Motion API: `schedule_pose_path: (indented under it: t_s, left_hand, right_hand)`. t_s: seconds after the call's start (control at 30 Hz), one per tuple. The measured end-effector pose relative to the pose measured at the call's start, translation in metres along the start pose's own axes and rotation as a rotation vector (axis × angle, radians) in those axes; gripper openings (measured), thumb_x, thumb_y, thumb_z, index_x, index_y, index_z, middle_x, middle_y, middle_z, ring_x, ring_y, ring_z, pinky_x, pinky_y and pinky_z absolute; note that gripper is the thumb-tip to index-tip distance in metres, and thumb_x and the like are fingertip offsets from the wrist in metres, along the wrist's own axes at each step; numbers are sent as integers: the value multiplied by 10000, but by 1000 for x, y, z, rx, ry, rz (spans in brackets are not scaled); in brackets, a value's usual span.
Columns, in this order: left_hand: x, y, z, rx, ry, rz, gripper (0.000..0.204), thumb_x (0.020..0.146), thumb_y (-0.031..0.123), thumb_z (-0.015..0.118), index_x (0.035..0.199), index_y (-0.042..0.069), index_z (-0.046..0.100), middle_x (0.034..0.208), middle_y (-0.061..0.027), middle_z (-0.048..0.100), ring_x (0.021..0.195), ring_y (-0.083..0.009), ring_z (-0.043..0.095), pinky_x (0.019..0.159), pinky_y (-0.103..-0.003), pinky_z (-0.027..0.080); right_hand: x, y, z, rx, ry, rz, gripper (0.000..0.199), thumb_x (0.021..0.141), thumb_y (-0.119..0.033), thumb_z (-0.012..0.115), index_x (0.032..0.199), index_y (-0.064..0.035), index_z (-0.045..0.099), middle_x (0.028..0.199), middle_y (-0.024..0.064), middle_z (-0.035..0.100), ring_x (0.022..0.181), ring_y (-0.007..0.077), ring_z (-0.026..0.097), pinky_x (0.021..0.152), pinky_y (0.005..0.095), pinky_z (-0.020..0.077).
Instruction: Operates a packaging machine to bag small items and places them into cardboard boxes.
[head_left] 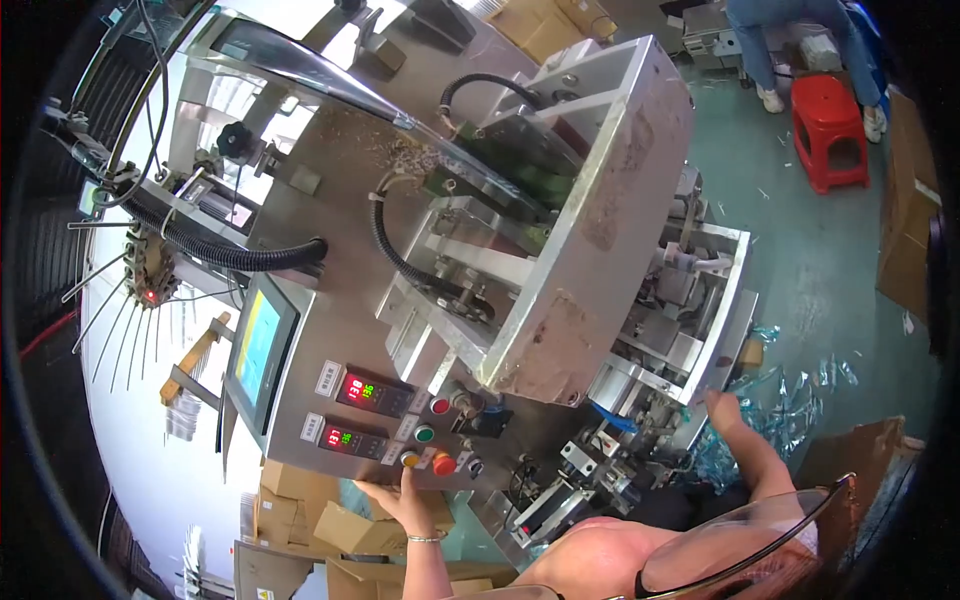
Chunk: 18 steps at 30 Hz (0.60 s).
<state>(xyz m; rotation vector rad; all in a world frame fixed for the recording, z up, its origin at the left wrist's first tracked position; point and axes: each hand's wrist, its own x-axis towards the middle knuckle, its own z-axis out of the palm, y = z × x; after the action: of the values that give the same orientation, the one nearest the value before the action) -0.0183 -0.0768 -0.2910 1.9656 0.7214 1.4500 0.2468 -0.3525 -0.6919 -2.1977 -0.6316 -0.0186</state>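
Observation:
My left hand is raised to the lower edge of a steel control panel. One finger reaches up to the yellow button and appears to touch it; the other fingers are spread, with nothing held. Beside that button sit a red mushroom button, a green button and a black knob. Farther right, my right hand is at the outer edge of the machine's metal frame. Its fingers are small and partly turned away, so their grip is unclear.
Two lit digital controllers and a touchscreen face left. A large metal housing overhangs the middle. Crumpled clear film lies at right. Cardboard boxes stand below the panel. Beyond are a red stool and another person's legs.

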Motion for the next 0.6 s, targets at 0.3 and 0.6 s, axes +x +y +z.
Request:
schedule_pose_path:
  t_s: [0.3, 0.6]
  left_hand:
    - [-4, 4, -33, 41, -94, -3, 784, 703, -76, 499, 1312, 1, 11, 1297, -164, 225, 1208, -220, 235, 992, -324, 181]
    - [62, 260, 61, 873, -415, 1460, 470, 724, -5, 437, 1186, -55, 367, 1268, -299, 252, 1203, -452, 198, 970, -537, 140]
  right_hand:
    - [-28, 1, -5, 69, -24, 69, 163, 763, -185, 500, 713, -31, 515, 653, 182, 538, 604, 374, 527, 555, 445, 424]
    - [-27, -12, -38, 123, 59, 210, 154, 765, -149, 507, 872, -43, 475, 773, 197, 550, 692, 390, 526, 613, 463, 411]
